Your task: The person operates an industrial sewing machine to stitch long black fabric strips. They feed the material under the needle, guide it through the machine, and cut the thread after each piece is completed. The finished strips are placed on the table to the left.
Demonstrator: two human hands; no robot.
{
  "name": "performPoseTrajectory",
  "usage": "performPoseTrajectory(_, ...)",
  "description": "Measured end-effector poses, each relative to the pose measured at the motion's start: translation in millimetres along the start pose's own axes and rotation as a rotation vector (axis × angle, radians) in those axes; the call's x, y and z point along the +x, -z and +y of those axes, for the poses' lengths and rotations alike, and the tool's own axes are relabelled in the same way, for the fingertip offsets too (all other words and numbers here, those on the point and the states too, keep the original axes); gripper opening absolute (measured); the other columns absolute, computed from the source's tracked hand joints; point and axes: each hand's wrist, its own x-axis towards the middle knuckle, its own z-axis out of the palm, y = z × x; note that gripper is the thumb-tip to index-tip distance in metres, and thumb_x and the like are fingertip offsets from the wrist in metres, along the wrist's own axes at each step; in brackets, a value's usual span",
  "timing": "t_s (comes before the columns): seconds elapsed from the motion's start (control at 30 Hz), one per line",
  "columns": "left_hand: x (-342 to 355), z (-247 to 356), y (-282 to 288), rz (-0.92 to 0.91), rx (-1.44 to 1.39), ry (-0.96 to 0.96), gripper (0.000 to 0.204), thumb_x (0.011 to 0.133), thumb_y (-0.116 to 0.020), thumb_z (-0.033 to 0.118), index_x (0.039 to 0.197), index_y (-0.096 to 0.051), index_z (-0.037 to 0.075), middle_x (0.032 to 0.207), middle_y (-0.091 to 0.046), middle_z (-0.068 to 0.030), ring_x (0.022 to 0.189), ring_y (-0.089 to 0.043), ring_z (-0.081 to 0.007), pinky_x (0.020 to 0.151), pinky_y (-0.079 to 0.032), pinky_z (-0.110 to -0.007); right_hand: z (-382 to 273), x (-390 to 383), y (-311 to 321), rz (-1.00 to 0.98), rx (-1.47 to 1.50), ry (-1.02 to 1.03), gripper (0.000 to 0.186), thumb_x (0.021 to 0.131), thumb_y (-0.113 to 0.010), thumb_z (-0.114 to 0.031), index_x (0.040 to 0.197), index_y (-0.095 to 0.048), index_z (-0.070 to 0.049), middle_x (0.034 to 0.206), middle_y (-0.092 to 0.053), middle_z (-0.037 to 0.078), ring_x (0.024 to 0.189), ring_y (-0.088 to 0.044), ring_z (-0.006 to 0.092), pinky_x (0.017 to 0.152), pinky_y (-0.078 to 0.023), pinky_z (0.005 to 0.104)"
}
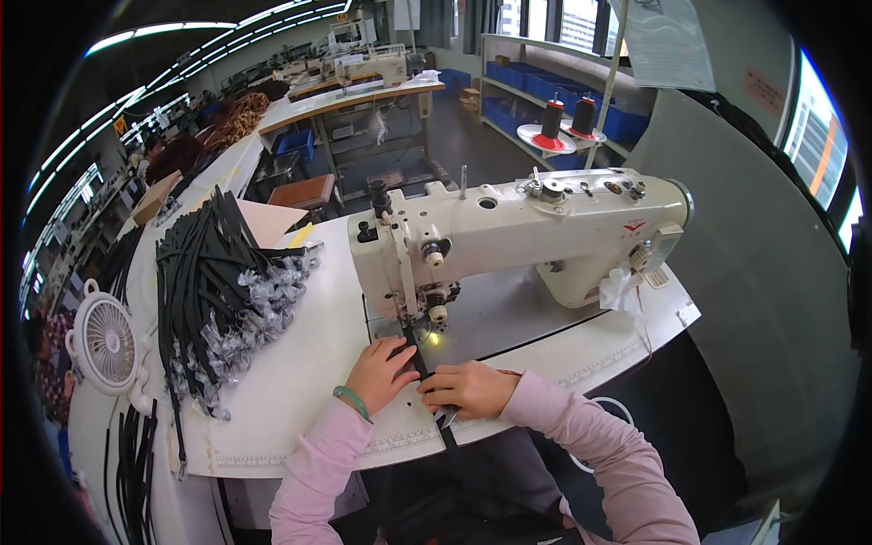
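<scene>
A cream sewing machine (pixel 509 218) stands on the white table (pixel 236 445), its lamp lit by the needle. A black strap (pixel 445 434) runs from under the presser foot over the table's front edge. My left hand (pixel 380 372) is left of the strap, curled fingers pressing on it just before the needle. My right hand (pixel 468 389) is closed on the strap lower down; a small metallic object (pixel 447 416) shows beneath its fingers, too hidden to name. A pile of black straps (pixel 204 263) with clear-wrapped ends lies to the left.
A white fan (pixel 104 336) and loose black strips (pixel 136 463) are at the far left. Thread cones (pixel 550 127) stand behind the machine. A grey panel (pixel 727 272) bounds the right side. Other workstations (pixel 345 95) and blue bins (pixel 545 86) are farther back.
</scene>
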Motion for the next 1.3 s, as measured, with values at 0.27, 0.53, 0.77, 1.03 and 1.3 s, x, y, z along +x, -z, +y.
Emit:
performPoseTrajectory(0.27, -1.7, -2.3, -0.1, 0.011, 0.013, -0.013, 0.04, 0.071, -0.068, 0.021, 0.106, -0.057, 0.004, 0.109, -0.052, -0.0119, 0.101, -0.049, -0.0297, 0.085, -0.042, -0.038, 0.8, 1.8, -1.6, -0.001, -0.005, -0.017, 0.024, 0.063, -0.064, -0.007, 0.086, -0.057, -0.008, 0.097, -0.056, 0.003, 0.083, -0.055, 0.0196, 0.063, -0.049, 0.0315)
performPoseTrajectory(0.53, -3.2, -8.2, -9.7, -0.015, 0.026, -0.019, 0.039, 0.074, -0.065, 0.025, 0.106, -0.057, 0.005, 0.111, -0.051, -0.0123, 0.104, -0.047, -0.0294, 0.088, -0.04, -0.037, -2.3, 6.3, -2.6, 0.002, -0.05, -0.022, 0.028, 0.061, -0.066, -0.006, 0.089, -0.059, -0.007, 0.099, -0.058, 0.003, 0.079, -0.055, 0.0194, 0.062, -0.049, 0.0306)
performPoseTrajectory(0.77, -9.5, -9.1, -13.4, 0.001, 0.014, 0.033, 0.042, 0.075, -0.065, 0.032, 0.107, -0.057, 0.006, 0.114, -0.049, -0.0122, 0.106, -0.046, -0.029, 0.088, -0.039, -0.039, -7.4, 11.8, -1.6, -0.043, -0.043, -0.062, 0.036, 0.055, -0.067, -0.002, 0.09, -0.058, -0.009, 0.1, -0.058, 0.002, 0.078, -0.055, 0.0204, 0.062, -0.049, 0.0324)
performPoseTrajectory(1.03, -6.6, -5.2, -7.5, -0.043, 0.02, 0.051, 0.049, 0.073, -0.065, 0.036, 0.111, -0.055, 0.006, 0.116, -0.048, -0.0127, 0.11, -0.044, -0.0298, 0.092, -0.036, -0.04, -7.5, 11.3, 0.7, -0.051, -0.038, -0.073, 0.035, 0.057, -0.067, -0.002, 0.09, -0.059, -0.008, 0.099, -0.057, 0.003, 0.079, -0.055, 0.0202, 0.062, -0.049, 0.0323)
performPoseTrajectory(1.3, -5.3, -3.6, -4.0, -0.031, 0.012, 0.067, 0.047, 0.073, -0.066, 0.03, 0.111, -0.054, 0.005, 0.115, -0.049, -0.0131, 0.109, -0.045, -0.0304, 0.092, -0.036, -0.04, -1.3, 8.8, -1.1, -0.049, -0.044, -0.042, 0.025, 0.067, -0.065, -0.008, 0.092, -0.059, -0.007, 0.099, -0.057, 0.005, 0.081, -0.054, 0.0211, 0.064, -0.049, 0.0316)
